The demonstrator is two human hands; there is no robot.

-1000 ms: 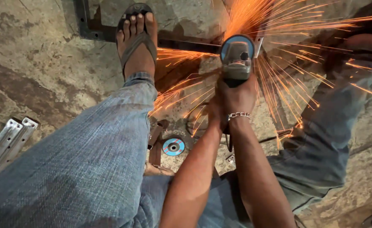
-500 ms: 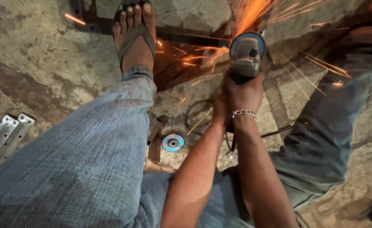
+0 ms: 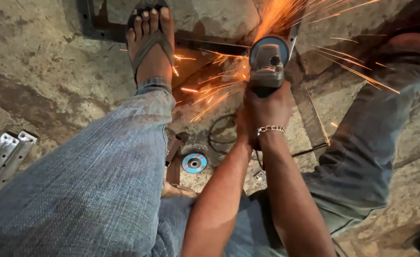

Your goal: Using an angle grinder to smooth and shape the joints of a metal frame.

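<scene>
Right hand (image 3: pixel 269 107): upper centre of the frame, fingers clenched around the rear body of the angle grinder (image 3: pixel 268 62); a chain bracelet (image 3: pixel 271 129) sits on the wrist
Left hand (image 3: pixel 242 124): just left of the right hand and largely hidden behind it; fingers appear closed on the same grinder body
Angle grinder: top centre, head pointing to the upper edge, disc against the dark metal frame (image 3: pixel 210 45) lying on the floor
Sparks (image 3: pixel 210 93): orange streaks fanning lower left and to the upper right
Left foot (image 3: pixel 150 43): in a sandal, upper left, planted on the frame
Spare disc (image 3: pixel 194 163): blue, flat on the floor, centre, between the knees
Metal strips (image 3: pixel 5 154): pale, left edge
</scene>
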